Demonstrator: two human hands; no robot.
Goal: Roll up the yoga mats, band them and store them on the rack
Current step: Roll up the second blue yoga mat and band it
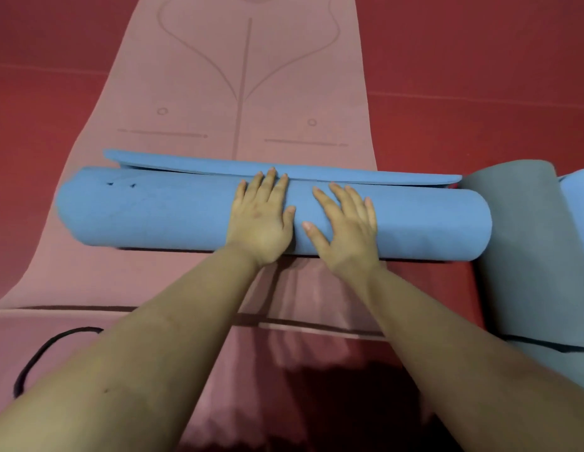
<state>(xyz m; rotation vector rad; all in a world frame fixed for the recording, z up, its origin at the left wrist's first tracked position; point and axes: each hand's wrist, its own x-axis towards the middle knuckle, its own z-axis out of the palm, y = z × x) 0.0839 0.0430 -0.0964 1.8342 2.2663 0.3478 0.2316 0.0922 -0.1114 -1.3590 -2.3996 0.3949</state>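
Red floor (pixel 479 60) fills the frame, and down its middle runs the pink mat (pixel 218 93), laid flat from the top edge to the bottom, serving as the surface I am rolling on. Across it, at mid-frame, lies the blue mat (pixel 153 216), nearly all wound into a thick roll, with only a short flap left flat along its far side. At the right edge a grey mat (pixel 518 239) sits already rolled, a dark band across its lower end. My hands rest side by side on top of the blue roll, left hand (pixel 261 223) and right hand (pixel 342 230), fingers straight and spread, palms pressing down and gripping nothing; I judge this keeps the coil tight for the last turn. A loose black band (pixel 39 353) waits at lower left, within reach for banding.
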